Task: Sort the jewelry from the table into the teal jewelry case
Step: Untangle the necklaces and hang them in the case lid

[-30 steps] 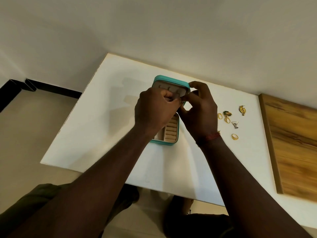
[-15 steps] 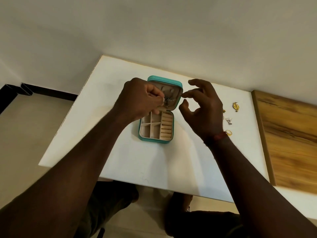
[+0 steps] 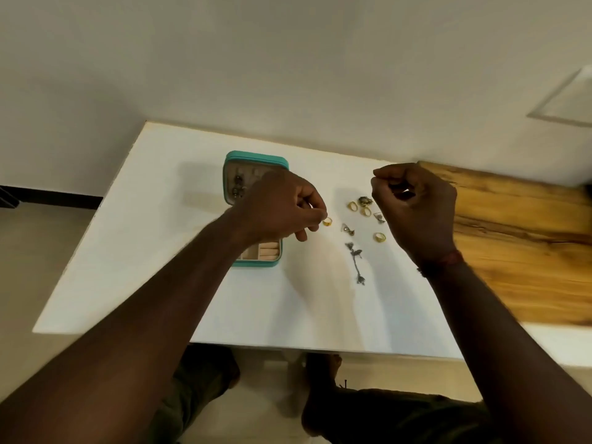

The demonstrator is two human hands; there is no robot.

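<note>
Below us, a white desk (image 3: pixel 134 251) stood against a pale wall, and both our bare arms reached out over it. The teal case (image 3: pixel 256 160) sat open toward the left of the middle, its lid upright at the far side. A few small dark pieces (image 3: pixel 237 184) hung on the lid's inner panel. Our left forearm covered most of the tray; only its near corner showed, with beige ring rolls (image 3: pixel 268 252).

Our left hand (image 3: pixel 282 209) was just right of the case. Its thumb and forefinger were pinched together on a gold ring (image 3: pixel 327 222), with the other fingers curled under. We could not tell whether the ring was lifted or touching the desk.

Our right hand (image 3: pixel 416 209) hovered further right in a loose fist, thumb tip against forefinger. We could not tell whether anything lay between them. A red thread (image 3: pixel 448 259) circled that wrist.

Between the hands, loose jewelry lay on the desk. Two gold hoops (image 3: pixel 352 205) sat beside a dark, ornate piece (image 3: pixel 365 200). Near them lay two small silver triangular pieces (image 3: pixel 345 227), another gold ring (image 3: pixel 379 237) close to our right wrist, and, nearest us, a long dark grey chain piece (image 3: pixel 356 261) stretched toward the desk's front edge.

A wooden board (image 3: pixel 519 245) covered the desk's right end. Under the front edge, our knees showed in dark olive fabric.
</note>
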